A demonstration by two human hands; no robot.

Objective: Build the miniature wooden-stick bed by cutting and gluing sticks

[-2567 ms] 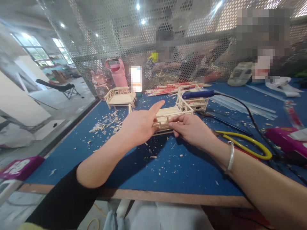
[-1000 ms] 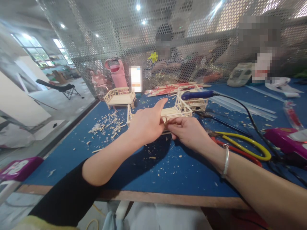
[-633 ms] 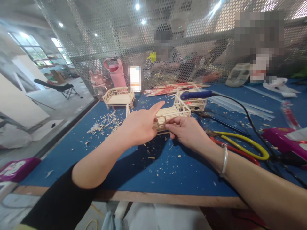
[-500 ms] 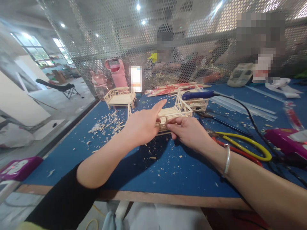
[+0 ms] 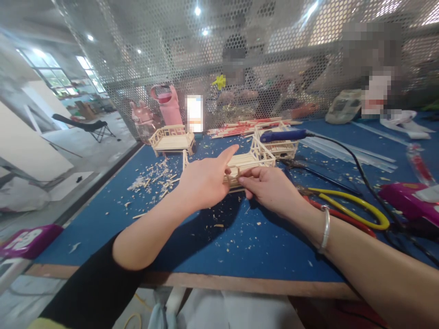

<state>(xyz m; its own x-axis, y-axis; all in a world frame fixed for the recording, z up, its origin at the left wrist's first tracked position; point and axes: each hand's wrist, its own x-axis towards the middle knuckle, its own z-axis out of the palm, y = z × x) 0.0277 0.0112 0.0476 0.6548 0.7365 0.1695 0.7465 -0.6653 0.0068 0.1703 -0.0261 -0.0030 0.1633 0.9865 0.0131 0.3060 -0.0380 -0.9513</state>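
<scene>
A: Start with the head view; where is the slatted miniature bench (image 5: 244, 160)?

B: Mid-table, just beyond the fingertips; its long axis runs left to right, crosswise to the person, and its near long side faces them.

A: And the left hand (image 5: 206, 180)?

B: It reaches over the bench's left half and hides much of it; one digit points outward, the rest curl in; whether those close on anything I cannot tell.

A: The right hand (image 5: 265, 183)?

B: Thumb and forefinger are pinched together on a small wooden fretwork piece (image 5: 237, 172), with no gap showing; it sits at the bench's near side, right of the left hand's curled fingers; whether it touches the rail is too small to tell.

A: Which hand is nearer, then?

B: The right, to the piece; the left, to the bench's left end; the bench's right end lies just beyond the right hand; behind that end, a blue-handled corded tool (image 5: 283, 135) lies across another miniature bench (image 5: 279, 150); both are apart from the fingers.
</scene>
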